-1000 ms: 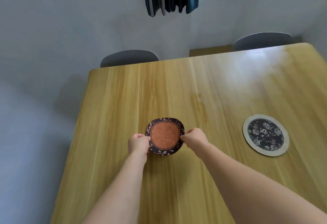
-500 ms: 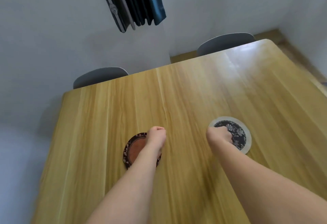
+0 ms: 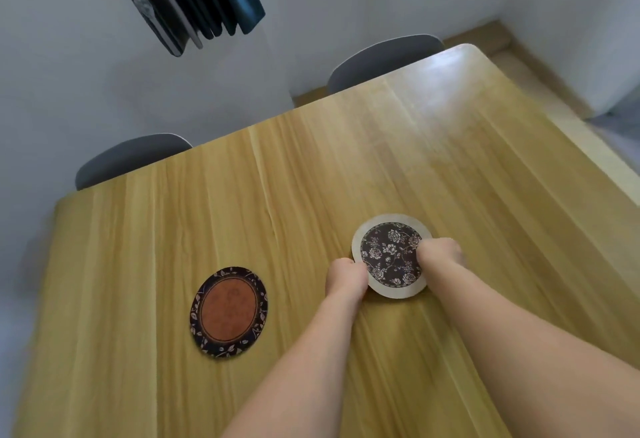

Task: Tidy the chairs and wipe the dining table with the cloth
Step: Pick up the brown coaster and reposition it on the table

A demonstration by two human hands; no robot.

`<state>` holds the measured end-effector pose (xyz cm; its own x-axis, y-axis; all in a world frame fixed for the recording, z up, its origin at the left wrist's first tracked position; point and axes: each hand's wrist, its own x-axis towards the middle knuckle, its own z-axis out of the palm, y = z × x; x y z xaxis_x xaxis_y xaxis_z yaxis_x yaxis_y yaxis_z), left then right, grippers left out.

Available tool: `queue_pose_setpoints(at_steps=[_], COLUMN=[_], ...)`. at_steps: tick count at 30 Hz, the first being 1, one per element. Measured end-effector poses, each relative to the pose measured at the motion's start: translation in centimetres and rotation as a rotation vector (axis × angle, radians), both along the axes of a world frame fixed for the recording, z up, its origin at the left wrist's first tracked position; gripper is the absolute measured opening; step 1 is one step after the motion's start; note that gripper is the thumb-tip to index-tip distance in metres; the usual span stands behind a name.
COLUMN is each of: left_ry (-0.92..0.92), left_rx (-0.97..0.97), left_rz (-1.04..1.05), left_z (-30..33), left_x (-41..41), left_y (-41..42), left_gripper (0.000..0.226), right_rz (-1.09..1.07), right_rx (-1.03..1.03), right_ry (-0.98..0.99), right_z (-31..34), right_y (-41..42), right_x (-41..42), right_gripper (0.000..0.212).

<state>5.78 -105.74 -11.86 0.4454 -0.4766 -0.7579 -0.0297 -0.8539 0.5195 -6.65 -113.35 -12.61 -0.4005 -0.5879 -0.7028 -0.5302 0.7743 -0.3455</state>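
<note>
You had your left hand [image 3: 346, 276] and right hand [image 3: 438, 254] both pinching the floral coaster [image 3: 391, 255] sitting between them on the dining table [image 3: 311, 195], no cloth in sight, so I'd have squared it gently with even pressure.

Two bare forearms (no sleeves), hands [image 3: 346, 276] without rings or watch.

Wooden dining table [image 3: 311, 178] with two grey chairs [image 3: 384, 60] tucked in at far edge.

Light yellow-brown top, grain running lengthwise, rounded corners, glossy sheen toward far right corner. Left chair [image 3: 128, 157] dark grey, curved backrest just clearing far edge near left corner; right one same kind, pushed in near far right corner, well apart from first. Only backrest tops in view. Cloth nowhere in sight.
</note>
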Motion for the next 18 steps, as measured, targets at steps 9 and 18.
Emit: queue_pose_setpoints(at_steps=[9, 18], left_ry=[-0.404, -0.604], left_rx=[0.063, 0.207], left_rz=[-0.033, -0.019], left_z=[1.4, 0.1], left_x=[7.8, 11.5], left_y=[6.1, 9.7], left_gripper=[0.033, 0.034], right_rz=[0.290, 0.376], right_rx=[-0.115, -0.065], right_ry=[-0.312, -0.314], right_z=[2.8, 0.2], right_y=[3.2, 6.0], right_x=[6.9, 11.1], right_gripper=[0.019, 0.030])
